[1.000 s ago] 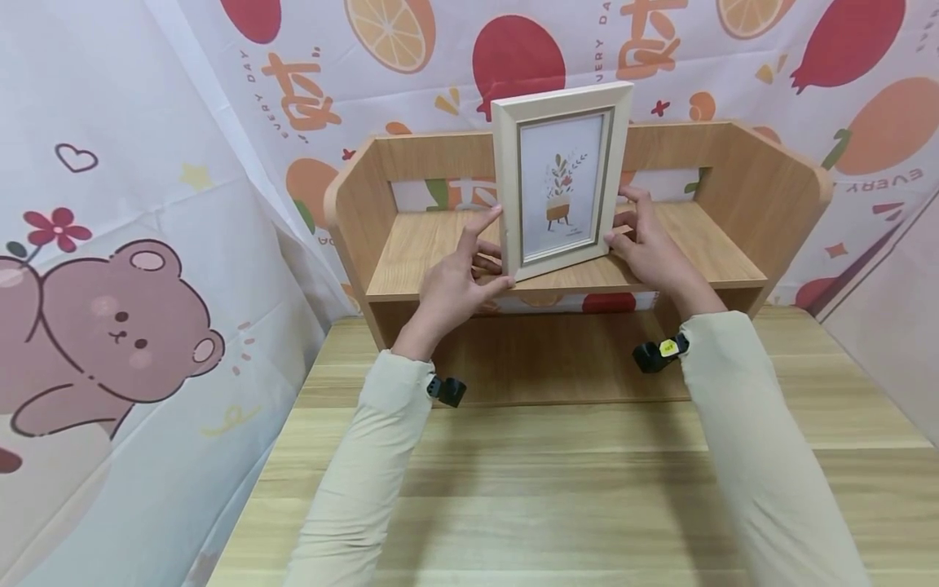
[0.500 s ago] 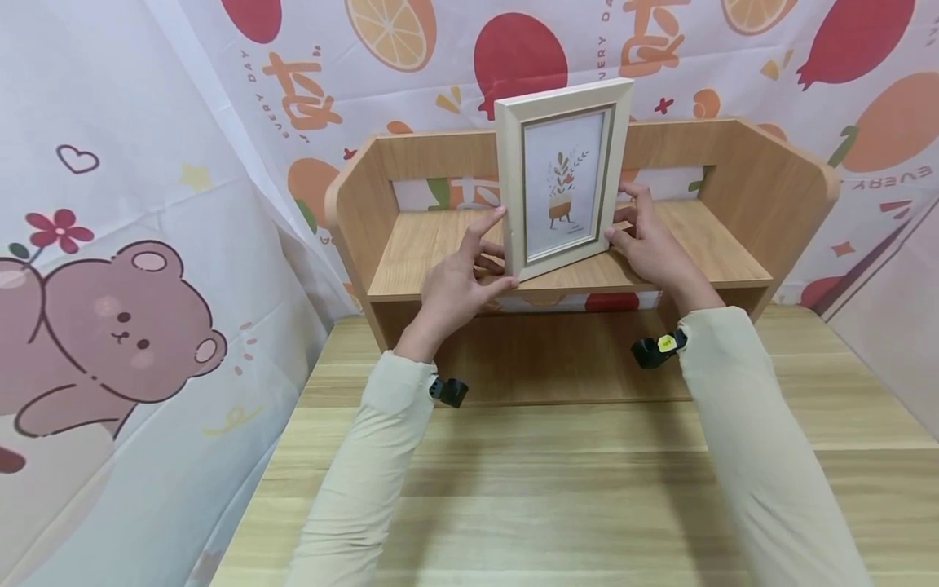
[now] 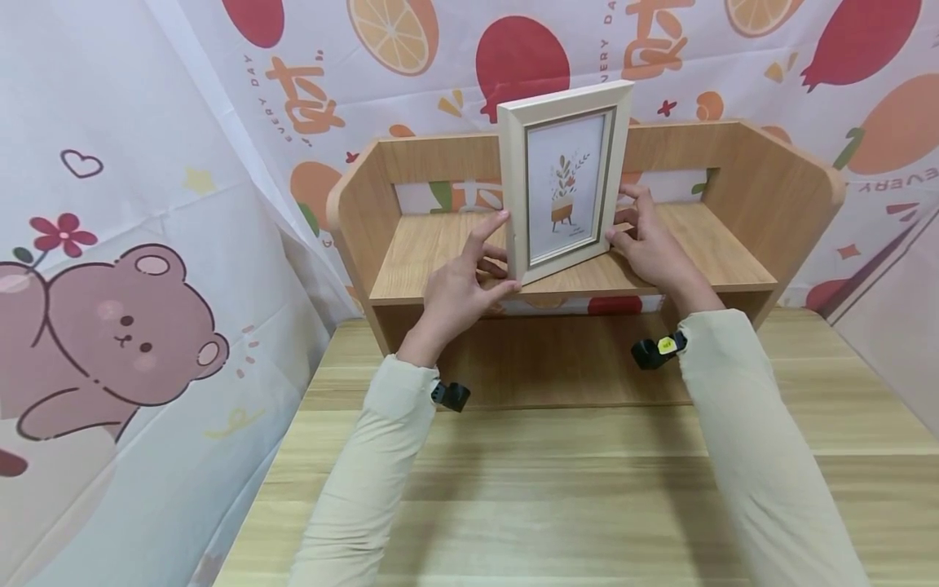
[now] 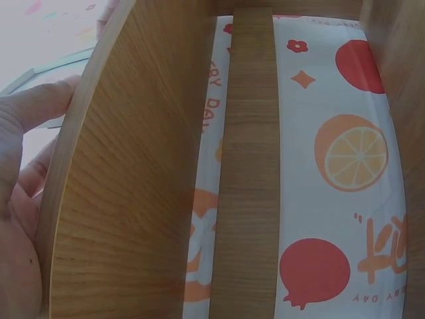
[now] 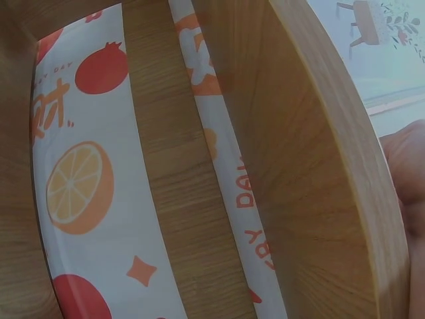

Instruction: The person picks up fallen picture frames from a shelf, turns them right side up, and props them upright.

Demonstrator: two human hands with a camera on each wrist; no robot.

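A cream picture frame with a potted-plant print stands upright on the upper board of a wooden desktop shelf, turned at a slight angle. My left hand holds its left side, thumb at the lower front corner and index finger against the side edge. On the opposite side my right hand grips the right edge, thumb in front and other fingers partly hidden behind. In the left wrist view the shelf board covers part of my left hand. The right wrist view catches a corner of the print.
Side panels rise at both ends of the shelf, and a low back rail runs behind the frame. Beneath the upper board is a lower compartment. The shelf stands on a wood-grain table; a fruit-print cloth hangs behind.
The left side of the picture frame has shifted slightly right with my left hand, turning it a little. My right hand stays nearly in place. The head view has moved slightly.
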